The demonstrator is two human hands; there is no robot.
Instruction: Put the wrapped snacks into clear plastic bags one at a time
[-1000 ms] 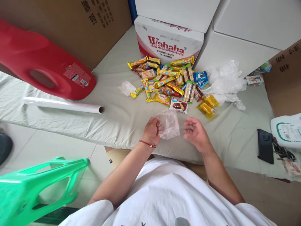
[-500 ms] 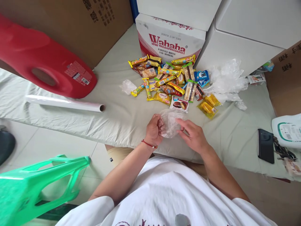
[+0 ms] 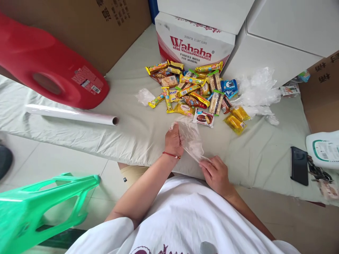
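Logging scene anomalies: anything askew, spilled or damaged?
Nothing obviously spilled or damaged. Untidy, though: snack packets overlap at all angles in a heap, and crumpled clear plastic lies loose to their right. Thin plastic between left hand and right hand looks wrinkled.

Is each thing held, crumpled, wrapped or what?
Left hand: closed on the plastic bag
Right hand: pinching the bag's edge
Plastic bag: stretched between both hands
Snacks: wrapped, piled up
Loose plastic: crumpled
White roll: lying down
Phone: lying flat

A pale sheet [image 3: 132, 141] carries wrapped snacks [image 3: 189, 89], a white roll [image 3: 74, 114] — and a phone [image 3: 299, 165].
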